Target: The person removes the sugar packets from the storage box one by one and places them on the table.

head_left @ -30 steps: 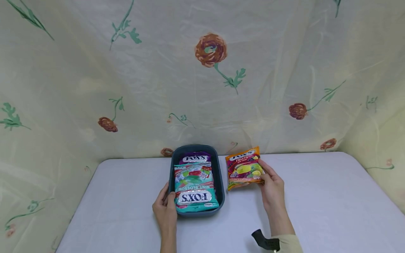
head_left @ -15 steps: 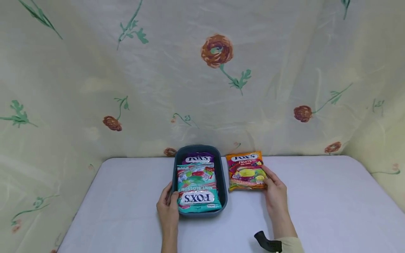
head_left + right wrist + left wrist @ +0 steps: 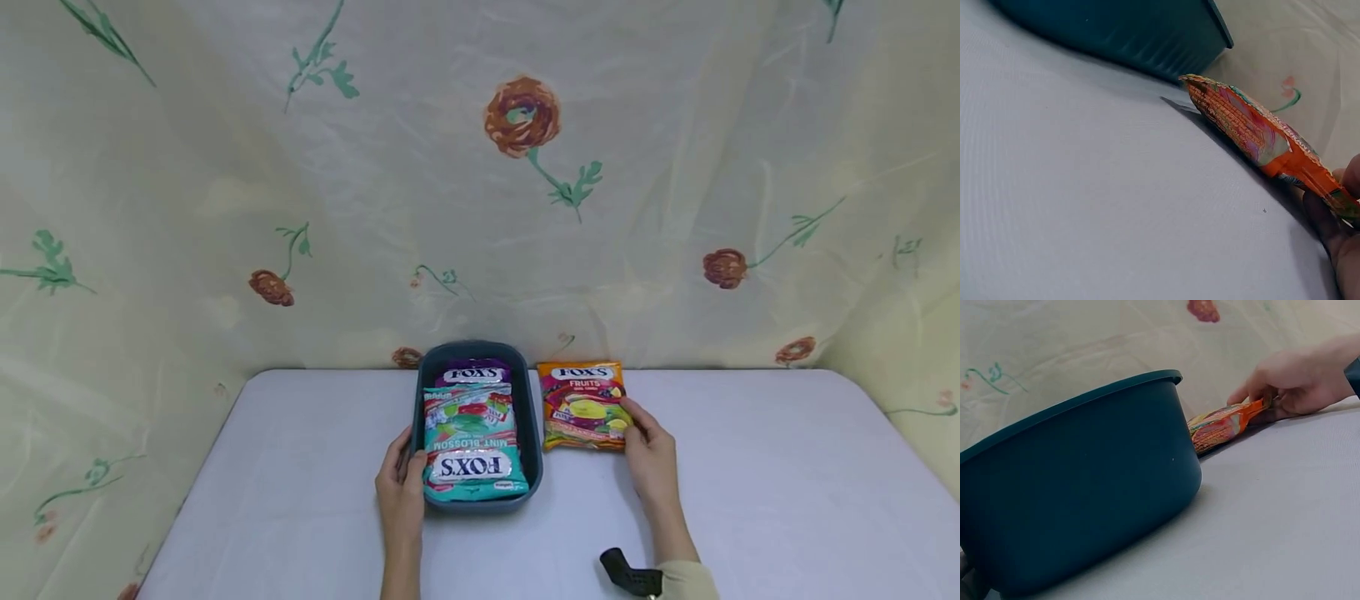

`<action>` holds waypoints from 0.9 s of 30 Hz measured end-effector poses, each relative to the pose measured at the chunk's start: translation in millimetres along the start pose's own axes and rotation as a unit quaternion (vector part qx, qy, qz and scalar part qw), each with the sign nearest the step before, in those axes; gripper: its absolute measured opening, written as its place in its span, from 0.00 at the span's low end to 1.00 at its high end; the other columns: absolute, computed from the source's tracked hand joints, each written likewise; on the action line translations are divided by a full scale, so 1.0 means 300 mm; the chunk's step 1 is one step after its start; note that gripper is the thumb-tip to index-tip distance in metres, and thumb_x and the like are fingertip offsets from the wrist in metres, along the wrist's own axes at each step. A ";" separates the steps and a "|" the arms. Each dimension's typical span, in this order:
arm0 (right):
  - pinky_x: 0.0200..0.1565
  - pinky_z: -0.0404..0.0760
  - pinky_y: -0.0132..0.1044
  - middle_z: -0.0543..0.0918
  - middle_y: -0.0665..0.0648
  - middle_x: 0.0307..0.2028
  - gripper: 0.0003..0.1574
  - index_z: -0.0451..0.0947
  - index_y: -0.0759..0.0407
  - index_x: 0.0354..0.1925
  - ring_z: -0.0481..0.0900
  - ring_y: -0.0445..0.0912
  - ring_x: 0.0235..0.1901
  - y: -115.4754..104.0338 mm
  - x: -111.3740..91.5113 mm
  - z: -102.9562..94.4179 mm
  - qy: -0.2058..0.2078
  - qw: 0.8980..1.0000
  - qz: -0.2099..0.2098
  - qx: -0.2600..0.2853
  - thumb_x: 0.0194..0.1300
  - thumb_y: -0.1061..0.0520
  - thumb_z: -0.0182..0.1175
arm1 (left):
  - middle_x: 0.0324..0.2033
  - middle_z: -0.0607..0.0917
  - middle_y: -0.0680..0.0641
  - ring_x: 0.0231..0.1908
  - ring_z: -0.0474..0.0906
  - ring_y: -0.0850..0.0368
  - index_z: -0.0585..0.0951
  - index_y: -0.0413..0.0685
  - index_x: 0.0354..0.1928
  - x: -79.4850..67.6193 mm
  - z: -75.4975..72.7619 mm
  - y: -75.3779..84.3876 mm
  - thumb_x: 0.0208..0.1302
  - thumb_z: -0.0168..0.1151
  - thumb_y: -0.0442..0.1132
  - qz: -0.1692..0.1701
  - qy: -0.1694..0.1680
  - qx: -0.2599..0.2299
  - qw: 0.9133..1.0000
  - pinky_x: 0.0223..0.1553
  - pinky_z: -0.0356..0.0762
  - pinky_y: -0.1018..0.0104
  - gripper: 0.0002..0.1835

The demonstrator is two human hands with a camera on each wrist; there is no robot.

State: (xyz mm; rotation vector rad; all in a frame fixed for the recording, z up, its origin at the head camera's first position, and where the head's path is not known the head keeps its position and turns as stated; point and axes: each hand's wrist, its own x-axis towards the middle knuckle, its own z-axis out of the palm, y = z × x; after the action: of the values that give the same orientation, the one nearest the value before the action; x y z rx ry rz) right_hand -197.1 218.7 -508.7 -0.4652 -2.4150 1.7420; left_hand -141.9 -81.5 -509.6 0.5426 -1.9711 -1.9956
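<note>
A dark teal plastic tub (image 3: 534, 450) stands on the table, holding a purple FOX'S candy bag (image 3: 472, 372) and, over it, a mint-green FOX'S Mint Blossom candy bag (image 3: 474, 433). My left hand (image 3: 401, 492) holds the tub's left side, thumb at the rim and fingers along the outer wall. Right of the tub, an orange and red FOX'S Fruits candy bag (image 3: 585, 408) is pinched at its right edge by my right hand (image 3: 652, 458). In the right wrist view the orange bag (image 3: 1241, 125) sits tilted, its lower side at or just above the cloth.
A white cloth covers the table (image 3: 315, 467). Behind it hangs a pale curtain (image 3: 420, 167) with printed flowers, close to the tub's far end. A black strap-like piece (image 3: 630, 575) sticks out by the right sleeve (image 3: 686, 579).
The orange candy bag has turned from a slant to nearly straight and come down lower beside the tub, with my right hand on it. My left hand keeps its hold on the tub.
</note>
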 end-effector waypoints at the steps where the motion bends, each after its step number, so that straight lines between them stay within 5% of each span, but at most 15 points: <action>1: 0.70 0.58 0.48 0.64 0.57 0.69 0.28 0.66 0.55 0.66 0.55 0.52 0.71 0.003 0.001 0.002 0.006 1.000 -0.012 -0.009 0.69 0.62 0.39 | 0.64 0.73 0.45 0.65 0.68 0.51 0.73 0.53 0.61 0.001 0.001 -0.001 0.65 0.54 0.39 0.001 -0.002 -0.001 1.000 0.64 0.67 0.56 0.22; 13: 0.70 0.58 0.53 0.61 0.62 0.70 0.28 0.65 0.59 0.66 0.55 0.58 0.71 0.031 -0.013 0.029 0.004 0.991 -0.088 -0.098 0.69 0.65 0.40 | 0.64 0.72 0.46 0.64 0.68 0.50 0.72 0.55 0.63 -0.006 -0.004 0.002 0.67 0.53 0.42 -0.010 -0.006 0.007 1.000 0.65 0.66 0.53 0.22; 27: 0.68 0.58 0.58 0.61 0.65 0.69 0.29 0.65 0.63 0.65 0.56 0.62 0.69 0.032 -0.006 0.038 0.015 0.981 -0.115 -0.153 0.67 0.67 0.41 | 0.65 0.72 0.47 0.65 0.67 0.53 0.72 0.54 0.63 -0.002 -0.001 0.003 0.67 0.52 0.42 -0.011 -0.014 -0.011 1.000 0.66 0.65 0.57 0.22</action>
State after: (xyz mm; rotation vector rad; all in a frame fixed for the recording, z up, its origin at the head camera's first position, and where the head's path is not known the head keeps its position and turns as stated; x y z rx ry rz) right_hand -197.0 210.5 -521.3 -0.2276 -2.6032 1.2698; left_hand -141.1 -81.6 -508.6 0.5370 -1.9652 -2.0467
